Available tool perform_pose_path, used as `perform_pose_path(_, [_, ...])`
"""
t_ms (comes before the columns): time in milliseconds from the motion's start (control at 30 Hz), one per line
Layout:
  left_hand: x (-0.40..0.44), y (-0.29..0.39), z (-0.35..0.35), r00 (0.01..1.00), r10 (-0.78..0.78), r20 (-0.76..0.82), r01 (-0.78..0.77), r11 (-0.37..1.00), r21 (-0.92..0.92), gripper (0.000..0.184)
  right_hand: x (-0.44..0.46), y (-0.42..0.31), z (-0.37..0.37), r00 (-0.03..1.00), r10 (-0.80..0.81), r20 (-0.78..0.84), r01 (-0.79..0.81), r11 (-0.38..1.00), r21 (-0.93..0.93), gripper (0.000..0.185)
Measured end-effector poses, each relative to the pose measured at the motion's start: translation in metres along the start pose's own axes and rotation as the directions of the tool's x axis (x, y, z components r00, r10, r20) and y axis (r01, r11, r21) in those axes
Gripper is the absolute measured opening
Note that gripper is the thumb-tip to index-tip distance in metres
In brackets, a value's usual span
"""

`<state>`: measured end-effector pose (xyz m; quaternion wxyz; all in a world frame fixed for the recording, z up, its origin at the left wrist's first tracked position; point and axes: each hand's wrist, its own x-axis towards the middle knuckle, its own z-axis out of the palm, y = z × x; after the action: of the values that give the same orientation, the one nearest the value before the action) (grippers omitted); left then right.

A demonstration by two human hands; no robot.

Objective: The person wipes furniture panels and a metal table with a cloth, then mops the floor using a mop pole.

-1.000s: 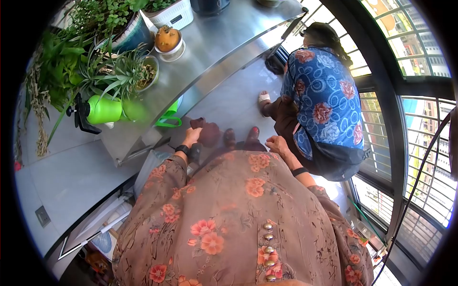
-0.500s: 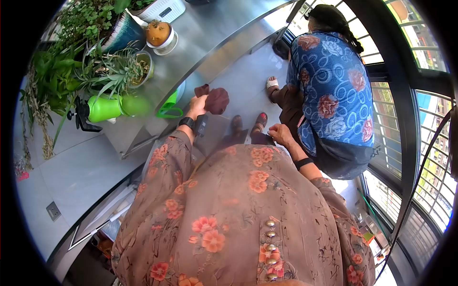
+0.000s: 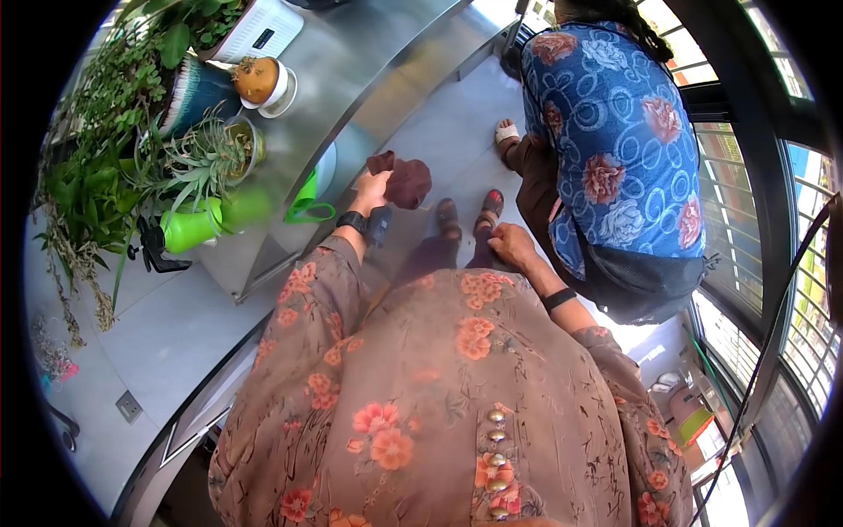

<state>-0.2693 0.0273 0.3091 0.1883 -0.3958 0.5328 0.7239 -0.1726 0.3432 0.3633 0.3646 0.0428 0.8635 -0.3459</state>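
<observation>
A crumpled dark maroon cloth (image 3: 408, 183) hangs from my left hand (image 3: 372, 190), whose fingers are closed around one end of it. Below it are my feet in dark sandals (image 3: 446, 214) and the purple trousers. My right hand (image 3: 513, 245) is low in front of my body, next to the trouser leg (image 3: 482, 249). Its fingers are curled together, and what they hold, if anything, I cannot make out. A dark band circles each wrist.
A person in a blue flowered shirt (image 3: 606, 149) bends forward at the right, close to my right hand. On the left, a metal counter (image 3: 351, 66) bears potted plants (image 3: 198, 154) and a green spray bottle (image 3: 193, 227). Barred windows (image 3: 729, 184) line the right side.
The view has shifted, and the counter's things sit slightly differently in it. The cloth stays in my left hand. My right hand appears a little nearer the trouser leg.
</observation>
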Motion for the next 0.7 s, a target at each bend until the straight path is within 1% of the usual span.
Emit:
perform_pose_path(33, [-0.001, -0.003, -0.002, 1.000, -0.017, 0.015, 0.017, 1.000, 0.004, 0.027, -0.001, -0.002, 0.000, 1.000, 0.003, 0.000, -0.003, 1.000, 0.008, 0.032])
perform_pose_path(100, [-0.003, -0.004, -0.003, 0.999, -0.048, 0.001, 0.048, 0.999, 0.013, 0.027, 0.000, -0.003, 0.002, 0.999, -0.020, 0.025, 0.023, 0.995, -0.093, 0.030])
perform_pose_path(133, [-0.005, -0.002, -0.002, 0.997, -0.077, -0.014, 0.077, 0.997, 0.014, 0.027, 0.001, -0.001, 0.004, 1.000, -0.018, 0.025, 0.020, 0.996, -0.087, 0.030])
perform_pose_path(200, [-0.001, -0.002, -0.004, 0.997, -0.071, 0.012, 0.070, 0.997, 0.009, 0.027, 0.004, 0.005, 0.012, 0.996, -0.086, -0.031, 0.085, 0.995, -0.047, 0.029])
perform_pose_path(233, [0.001, -0.001, -0.005, 0.998, -0.060, 0.006, 0.060, 0.998, -0.009, 0.026, 0.006, 0.008, 0.015, 0.996, -0.086, -0.031, 0.084, 0.996, -0.042, 0.029])
perform_pose_path(300, [0.004, 0.002, -0.003, 0.999, -0.049, -0.001, 0.049, 0.998, -0.025, 0.025, 0.008, 0.009, 0.016, 0.992, -0.118, 0.044, 0.113, 0.987, 0.111, 0.028])
perform_pose_path(333, [0.003, 0.004, -0.001, 1.000, -0.027, -0.013, 0.027, 1.000, -0.006, 0.024, 0.009, 0.008, 0.017, 0.992, -0.118, 0.045, 0.113, 0.987, 0.116, 0.028])
perform_pose_path(400, [0.003, 0.006, -0.002, 1.000, -0.004, -0.025, 0.005, 1.000, 0.017, 0.024, 0.010, 0.004, 0.019, 0.988, -0.096, 0.119, 0.085, 0.992, 0.092, 0.027])
perform_pose_path(467, [0.005, 0.005, -0.004, 0.999, -0.006, -0.041, 0.009, 0.998, 0.066, 0.023, 0.011, 0.003, 0.022, 0.989, -0.099, 0.113, 0.089, 0.992, 0.090, 0.026])
perform_pose_path(600, [0.006, -0.011, -0.013, 0.999, 0.030, -0.028, -0.029, 0.999, 0.042, 0.022, 0.016, 0.007, 0.025, 0.987, -0.120, 0.104, 0.113, 0.991, 0.074, 0.025])
perform_pose_path(667, [0.012, -0.021, -0.027, 0.995, -0.066, -0.069, 0.075, 0.986, 0.151, 0.025, 0.019, 0.011, 0.026, 0.988, -0.128, 0.092, 0.120, 0.989, 0.088, 0.024])
perform_pose_path(700, [-0.012, -0.008, -0.012, 0.994, -0.074, -0.082, 0.084, 0.988, 0.128, 0.021, 0.021, 0.014, 0.028, 0.988, -0.135, 0.080, 0.127, 0.987, 0.101, 0.024])
